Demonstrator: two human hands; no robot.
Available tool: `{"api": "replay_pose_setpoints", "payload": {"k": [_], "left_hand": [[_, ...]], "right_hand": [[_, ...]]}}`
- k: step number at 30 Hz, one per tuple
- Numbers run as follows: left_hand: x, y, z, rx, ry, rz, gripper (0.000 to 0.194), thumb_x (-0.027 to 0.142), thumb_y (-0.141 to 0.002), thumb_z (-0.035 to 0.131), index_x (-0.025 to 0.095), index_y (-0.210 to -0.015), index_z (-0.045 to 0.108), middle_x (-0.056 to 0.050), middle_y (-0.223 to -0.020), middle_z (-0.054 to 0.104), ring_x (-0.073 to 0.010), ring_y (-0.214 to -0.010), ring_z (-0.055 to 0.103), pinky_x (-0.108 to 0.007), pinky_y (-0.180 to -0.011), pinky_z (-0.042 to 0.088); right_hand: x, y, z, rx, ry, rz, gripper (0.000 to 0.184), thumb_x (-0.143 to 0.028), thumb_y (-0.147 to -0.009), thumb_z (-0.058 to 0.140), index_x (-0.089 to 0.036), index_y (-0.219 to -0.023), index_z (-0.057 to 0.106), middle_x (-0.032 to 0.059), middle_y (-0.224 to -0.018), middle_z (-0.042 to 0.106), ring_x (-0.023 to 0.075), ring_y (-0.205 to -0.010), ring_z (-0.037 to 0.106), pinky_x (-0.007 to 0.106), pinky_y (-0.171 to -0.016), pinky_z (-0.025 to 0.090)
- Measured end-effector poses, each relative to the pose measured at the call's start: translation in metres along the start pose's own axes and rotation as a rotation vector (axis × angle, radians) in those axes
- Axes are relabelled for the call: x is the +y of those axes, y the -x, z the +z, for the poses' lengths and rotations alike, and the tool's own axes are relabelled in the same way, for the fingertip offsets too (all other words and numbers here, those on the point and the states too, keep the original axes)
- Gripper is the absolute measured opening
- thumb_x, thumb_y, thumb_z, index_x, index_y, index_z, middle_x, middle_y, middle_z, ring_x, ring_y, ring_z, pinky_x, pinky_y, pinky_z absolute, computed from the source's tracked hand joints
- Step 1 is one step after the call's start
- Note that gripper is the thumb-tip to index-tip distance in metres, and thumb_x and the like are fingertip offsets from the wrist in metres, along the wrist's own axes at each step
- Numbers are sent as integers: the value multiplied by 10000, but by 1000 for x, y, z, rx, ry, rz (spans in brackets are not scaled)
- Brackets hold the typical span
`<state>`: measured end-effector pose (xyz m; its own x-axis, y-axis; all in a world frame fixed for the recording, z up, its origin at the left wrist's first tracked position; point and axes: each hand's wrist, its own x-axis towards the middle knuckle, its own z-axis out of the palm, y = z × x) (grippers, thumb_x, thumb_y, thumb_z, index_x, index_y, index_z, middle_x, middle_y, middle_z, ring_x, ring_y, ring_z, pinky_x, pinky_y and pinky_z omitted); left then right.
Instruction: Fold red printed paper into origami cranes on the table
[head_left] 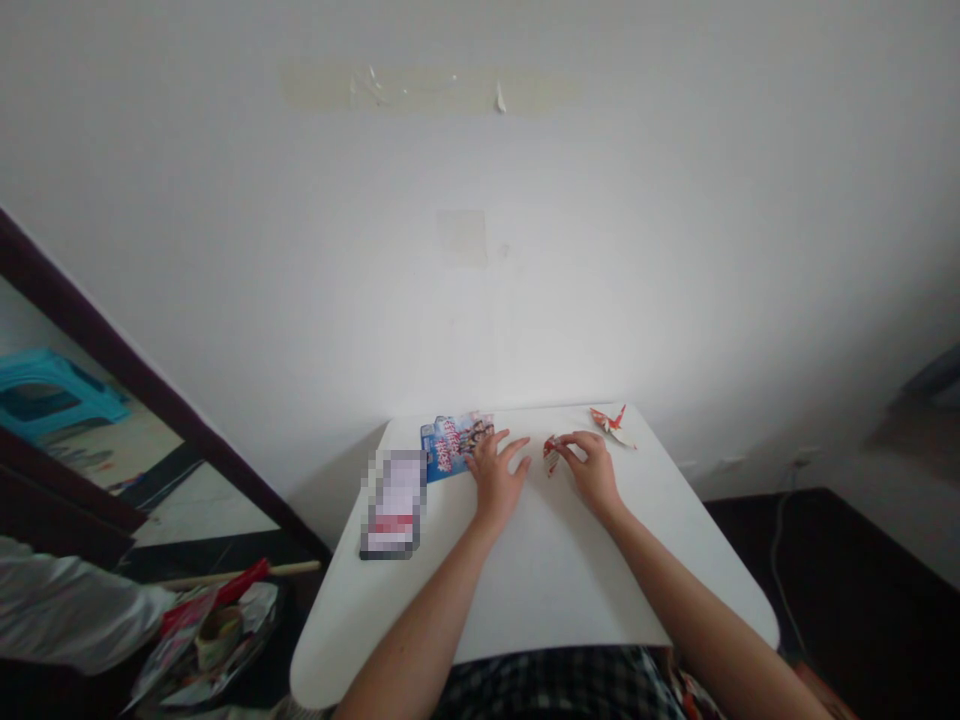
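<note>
Between the thumb and fingers of my right hand (596, 472) is a small red-and-white folded paper piece (551, 455), held just above or on the white table (555, 570); I cannot tell which. My left hand (499, 475) holds nothing; its fingers are spread, and they lie over the right edge of a blue printed leaflet (446, 450). Beyond my right hand, near the table's back right corner, lies another red-and-white folded paper piece (613, 424) with pointed ends.
A phone, its screen blurred out (395, 505), lies at the table's left side. The white wall (540, 330) rises directly behind the table. On the floor at left is a bin-like holder with rubbish (217, 640). A power cable (780, 550) hangs at right.
</note>
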<state>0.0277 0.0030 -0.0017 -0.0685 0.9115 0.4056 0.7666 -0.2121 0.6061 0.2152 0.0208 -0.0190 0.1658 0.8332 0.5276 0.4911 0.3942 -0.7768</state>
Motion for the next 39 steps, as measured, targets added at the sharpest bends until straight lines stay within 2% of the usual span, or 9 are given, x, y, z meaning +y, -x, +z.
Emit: {"api": "replay_pose_setpoints", "payload": {"k": [3,17,27,32,39], "left_hand": [[1,0,0,-1,3,-5,348,252,-861,719,385,-1182,746,-35,-1393,612,-301,-1391,431,-604,-1192,269],[1,1,0,-4,8,-18,347,235,-864,688,369,-1178,746,-43,-1374,620,-293,-1384,430,-598,-1184,267],[1,1,2,-6,-6,-2,305,244,-853,715,366,-1127,769,-50,-1344,640,-307,-1344,462,-616,-1160,284],[1,1,2,-17,-24,5,191,289,-843,747,364,-1008,805,-35,-1342,648,-319,-1353,449,-618,-1155,273],[1,-1,-1,-27,-10,20,138,315,-841,763,362,-959,816,-23,-1334,662,-317,-1353,453,-610,-1144,291]], "right_hand": [[0,0,1,-29,-5,-21,268,-497,-893,634,-267,-883,771,77,-965,763,290,-1054,603,459,-982,451],[-5,1,1,1,-49,-90,213,-423,-914,620,-281,-888,776,58,-965,765,271,-1075,592,444,-1000,442],[7,2,7,-53,41,67,235,-459,-872,644,-276,-889,791,91,-973,747,298,-1049,606,480,-995,469],[10,2,9,-41,41,79,221,-427,-853,666,-258,-900,801,114,-1040,713,297,-1094,608,490,-1035,467],[9,1,12,-66,21,63,164,-382,-835,703,-262,-882,805,111,-1036,695,289,-1119,618,486,-1044,478]]}}
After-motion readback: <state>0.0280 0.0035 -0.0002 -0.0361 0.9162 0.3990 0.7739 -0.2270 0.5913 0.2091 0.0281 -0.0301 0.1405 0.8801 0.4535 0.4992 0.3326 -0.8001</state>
